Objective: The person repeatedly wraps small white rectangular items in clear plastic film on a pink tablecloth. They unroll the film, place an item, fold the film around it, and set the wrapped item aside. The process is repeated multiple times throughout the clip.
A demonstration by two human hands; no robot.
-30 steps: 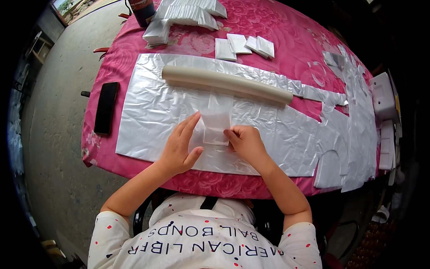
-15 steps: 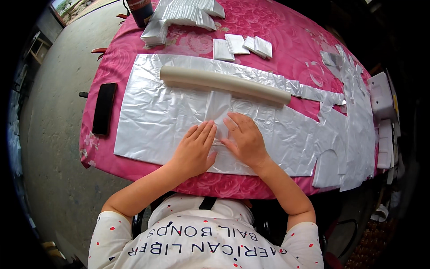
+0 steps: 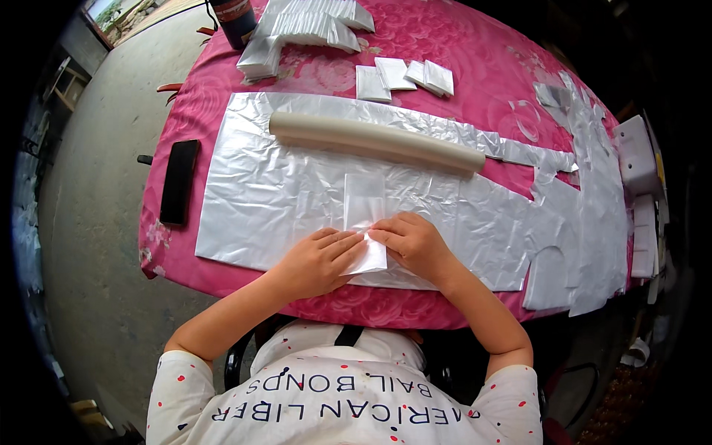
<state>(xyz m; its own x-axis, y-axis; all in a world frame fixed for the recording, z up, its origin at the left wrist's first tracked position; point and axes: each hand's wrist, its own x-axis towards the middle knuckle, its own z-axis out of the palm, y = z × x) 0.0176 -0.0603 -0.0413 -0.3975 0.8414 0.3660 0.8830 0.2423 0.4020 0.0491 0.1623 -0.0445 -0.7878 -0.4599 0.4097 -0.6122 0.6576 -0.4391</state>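
A narrow folded strip of thin translucent plastic film (image 3: 364,194) lies near the middle of the spread plastic sheets (image 3: 245,215). My left hand (image 3: 317,261) is at its left side, fingers together and fingertips pressed on the film. Opposite it, my right hand (image 3: 412,245) pinches the strip between thumb and bent fingers. The fingertips of both hands almost meet at a crease, and the strip's lower end shows as a shiny flap between them. Beyond the strip, a long beige cardboard tube (image 3: 374,141) rests across the sheets.
Stacked folded plastic packets (image 3: 311,33) sit at the far left, with several more packets (image 3: 372,83) right of them. A black phone (image 3: 179,182) and a dark cup (image 3: 234,22) stand on the left side. Cut film scraps (image 3: 593,208) and white containers (image 3: 638,156) are at right.
My hands have drawn a little toward me and closed on the strip. Its upper end now lies nearer to me, and a lower flap shows between my fingers.
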